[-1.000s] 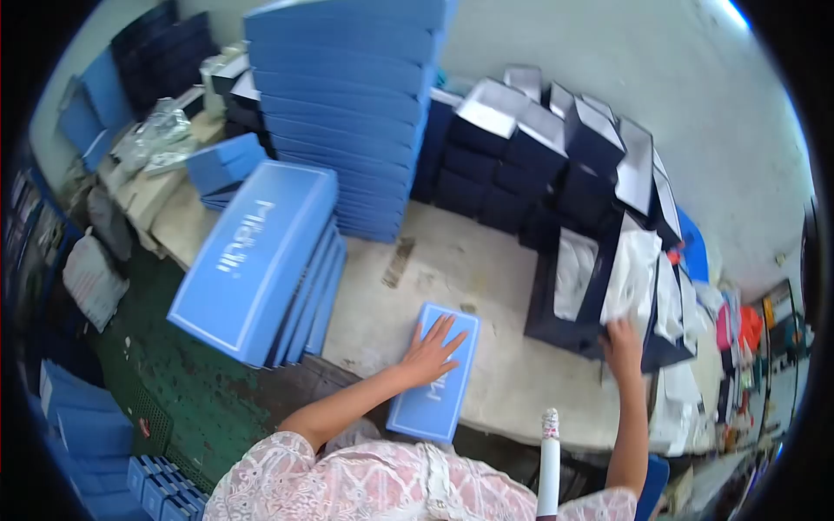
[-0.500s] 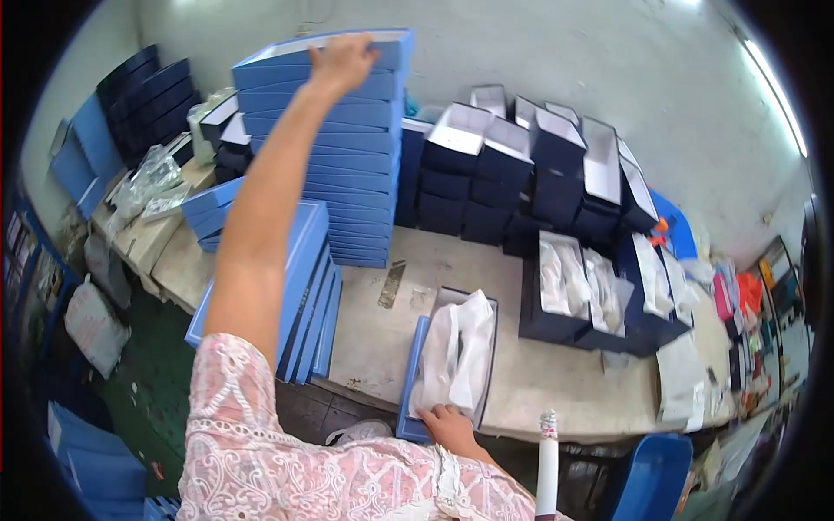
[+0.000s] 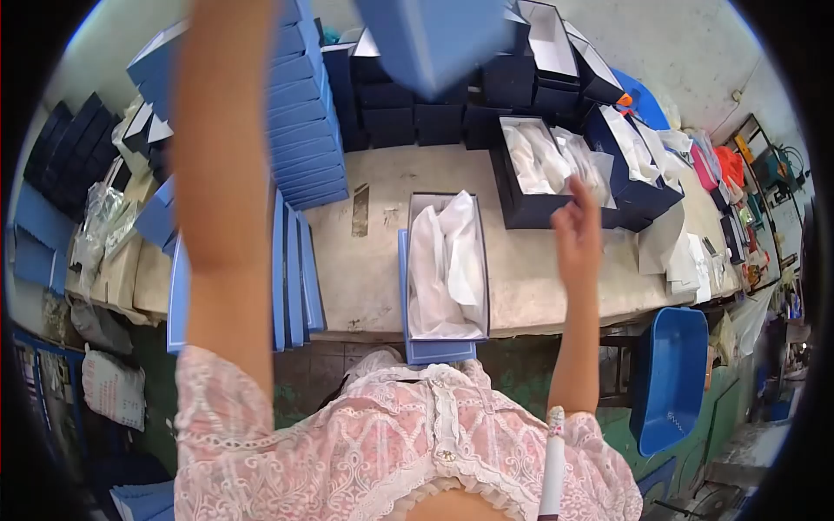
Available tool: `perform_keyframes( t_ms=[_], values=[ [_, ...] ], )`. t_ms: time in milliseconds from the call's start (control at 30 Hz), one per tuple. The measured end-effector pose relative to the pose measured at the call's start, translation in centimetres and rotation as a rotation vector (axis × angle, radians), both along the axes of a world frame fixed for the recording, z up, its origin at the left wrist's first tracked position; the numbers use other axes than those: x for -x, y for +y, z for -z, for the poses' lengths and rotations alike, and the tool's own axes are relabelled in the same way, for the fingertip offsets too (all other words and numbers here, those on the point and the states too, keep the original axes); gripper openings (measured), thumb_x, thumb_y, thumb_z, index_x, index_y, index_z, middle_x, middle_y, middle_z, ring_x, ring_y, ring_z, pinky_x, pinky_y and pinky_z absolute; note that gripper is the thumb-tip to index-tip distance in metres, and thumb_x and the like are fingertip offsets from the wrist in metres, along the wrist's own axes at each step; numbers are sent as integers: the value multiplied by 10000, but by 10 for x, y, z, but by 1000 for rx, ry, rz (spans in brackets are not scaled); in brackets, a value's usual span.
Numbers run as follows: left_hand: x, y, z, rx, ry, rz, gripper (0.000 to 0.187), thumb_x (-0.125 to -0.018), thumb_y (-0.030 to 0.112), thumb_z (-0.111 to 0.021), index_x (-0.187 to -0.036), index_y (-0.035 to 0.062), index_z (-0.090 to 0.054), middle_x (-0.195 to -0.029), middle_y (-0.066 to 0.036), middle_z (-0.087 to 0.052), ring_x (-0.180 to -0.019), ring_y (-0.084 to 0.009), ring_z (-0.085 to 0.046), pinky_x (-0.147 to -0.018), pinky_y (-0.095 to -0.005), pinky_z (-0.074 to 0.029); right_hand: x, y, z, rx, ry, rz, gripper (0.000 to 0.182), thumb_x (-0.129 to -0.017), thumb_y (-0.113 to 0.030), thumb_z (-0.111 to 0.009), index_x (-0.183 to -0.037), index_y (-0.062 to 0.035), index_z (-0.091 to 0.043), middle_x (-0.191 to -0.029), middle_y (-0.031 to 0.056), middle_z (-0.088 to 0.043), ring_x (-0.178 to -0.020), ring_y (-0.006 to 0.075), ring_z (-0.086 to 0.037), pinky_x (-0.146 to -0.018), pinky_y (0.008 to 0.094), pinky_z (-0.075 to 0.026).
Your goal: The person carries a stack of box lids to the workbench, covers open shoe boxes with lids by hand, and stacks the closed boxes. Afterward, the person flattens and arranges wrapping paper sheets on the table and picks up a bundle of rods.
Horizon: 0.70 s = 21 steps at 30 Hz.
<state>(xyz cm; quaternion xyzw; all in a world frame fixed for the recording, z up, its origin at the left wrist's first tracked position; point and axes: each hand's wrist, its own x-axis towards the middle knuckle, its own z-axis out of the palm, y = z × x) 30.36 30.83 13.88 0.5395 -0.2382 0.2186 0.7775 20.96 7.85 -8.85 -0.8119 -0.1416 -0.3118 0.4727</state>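
My left arm reaches up past the top edge of the view, so my left hand is out of sight. A blurred light-blue box lid [image 3: 434,43] hangs at the top centre; what holds it is hidden. My right hand [image 3: 578,227] is raised, fingers apart and holding nothing, in front of the dark-blue boxes with white tissue [image 3: 534,161]. Before me, an open dark-blue box [image 3: 485,300] holds white tissue paper [image 3: 443,269], its contents covered. That box rests on a light-blue lid [image 3: 440,352] jutting out at its left and near side.
A tall stack of blue lids [image 3: 304,130] stands at the left behind my arm, with more lids [image 3: 295,278] leaning in front. Stacked dark boxes [image 3: 395,126] line the back of the table [image 3: 373,260]. A blue plastic tub [image 3: 669,382] is at the right.
My left hand has left the top of the lid stack and gone out of view; a lid now appears at top centre. My right hand has moved from the tissue-filled box up to the right.
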Motion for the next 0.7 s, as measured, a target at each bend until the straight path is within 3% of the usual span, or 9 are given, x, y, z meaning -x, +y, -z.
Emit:
perform_keyframes(
  t_ms=[100,133,233,267,300,400,500,600,700],
  values=[
    [-7,-23,78,47,374,284,350,-896,293,-415,-1096,20,-507,-1049,-120,-567,-957,-219,-537,-850,-353,-413,-19,6,-20,-237,58,-90,466,-893,-190,-468,-1300,-5,-334,-1292,134,-391,-1186,192,-376,-948,311,-325],
    [-9,-26,108,90,459,366,351,-900,312,-423,-1089,34,-526,-1039,-102,-582,-948,-204,-546,-840,-348,-418,-29,9,-7,-364,66,-196,458,-895,-243,-476,-1264,10,-375,-1214,133,-454,-1106,169,-439,-896,275,-366],
    [-7,-16,207,308,586,599,366,-904,299,-455,-1065,-24,-521,-1033,-84,-582,-948,-203,-541,-843,-337,-418,-24,2,24,-412,534,-105,467,-878,-309,-511,-1193,28,-438,-1075,96,-541,-963,142,-514,-806,245,-413],
    [-5,-12,236,310,661,597,351,-902,287,-459,-1085,-7,-516,-1042,-87,-576,-955,-200,-537,-848,-331,-413,-24,-8,47,-423,628,-100,480,-863,-374,-520,-1114,33,-493,-949,77,-587,-832,131,-550,-725,241,-437],
    [-1,-7,263,318,743,591,339,-899,275,-462,-1105,10,-511,-1051,-90,-570,-961,-198,-532,-853,-326,-408,-18,-7,61,-443,759,-69,483,-863,-389,-514,-1102,31,-502,-939,79,-588,-822,133,-551,-718,244,-439],
    [-9,20,316,-203,717,14,354,-898,279,-453,-1172,59,-487,-1173,-66,-518,-1056,-175,-487,-898,-301,-367,10,1,120,-483,1009,-46,487,-868,-411,-494,-1072,30,-523,-926,98,-588,-820,138,-551,-720,253,-443],
    [-41,55,371,-323,648,-224,363,-892,263,-455,-1199,70,-470,-1217,-72,-475,-1087,-185,-457,-911,-309,-351,32,34,133,-532,961,-1,507,-868,-402,-499,-1116,40,-482,-971,114,-571,-842,144,-545,-734,258,-443],
    [-58,52,425,-288,784,-20,391,-898,271,-435,-1228,62,-448,-1236,-79,-460,-1132,-200,-425,-956,-328,-312,24,59,129,-638,823,72,546,-854,-407,-521,-1148,45,-429,-1004,122,-544,-859,156,-539,-734,271,-444],
    [-54,34,438,-117,778,377,501,-915,411,-372,-1246,39,-423,-1272,-98,-424,-1201,-199,-352,-1003,-320,-249,-1,63,147,-523,803,124,516,-855,-420,-505,-1072,47,-462,-890,85,-556,-808,150,-541,-731,264,-443]
  ],
)
